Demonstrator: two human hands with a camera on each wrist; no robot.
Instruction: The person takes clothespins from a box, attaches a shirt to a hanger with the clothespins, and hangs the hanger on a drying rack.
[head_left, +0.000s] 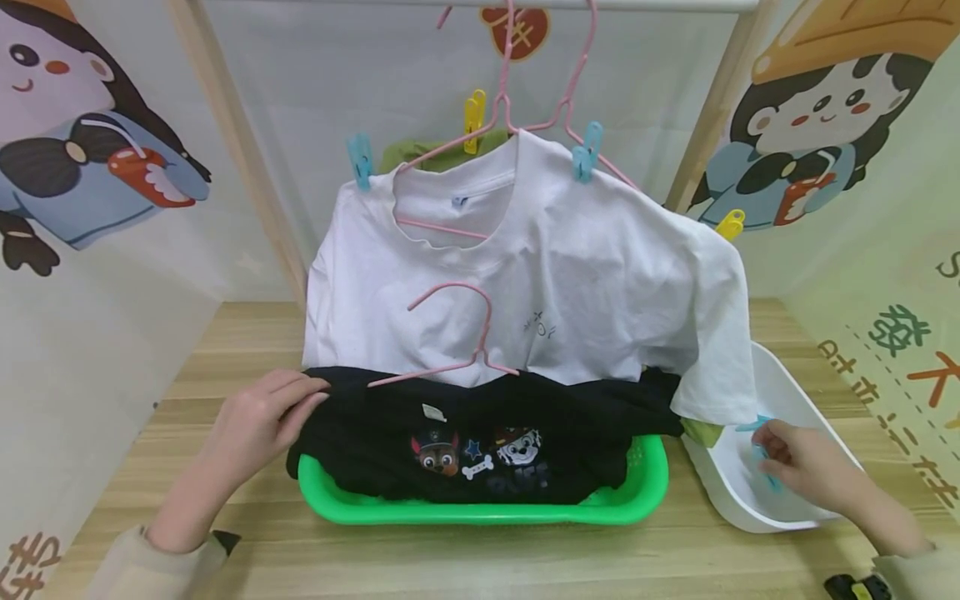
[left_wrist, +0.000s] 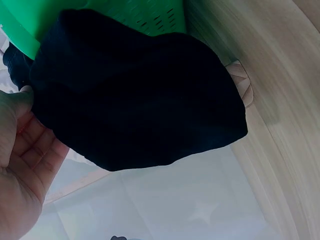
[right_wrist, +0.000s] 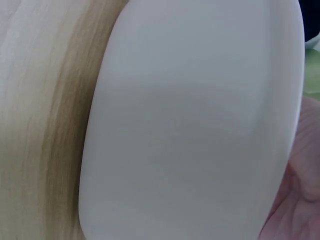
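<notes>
In the head view, my left hand [head_left: 258,429] pinches the left edge of a black shirt [head_left: 570,425] with printed cartoon dogs. That dark cloth [left_wrist: 140,95] fills the middle of the left wrist view, with the thumb and fingers of the hand [left_wrist: 27,160] at its edge. The shirt lies over a green basket [head_left: 480,514], and a pink hanger [head_left: 486,329] stands up from its neck. My right hand [head_left: 813,467] is inside a white bin [head_left: 780,521], its curled fingers on a blue clip [head_left: 752,423]. The right wrist view shows that hand [right_wrist: 300,185] only partly, behind the bin wall [right_wrist: 185,125].
Behind the basket a white T-shirt [head_left: 600,258] hangs on pink hangers from a white rail [head_left: 637,4], with blue clips [head_left: 361,161] at its shoulders. Green cloth [head_left: 408,154] and yellow clips [head_left: 474,122] are behind it. Wooden posts [head_left: 240,150] stand at both sides.
</notes>
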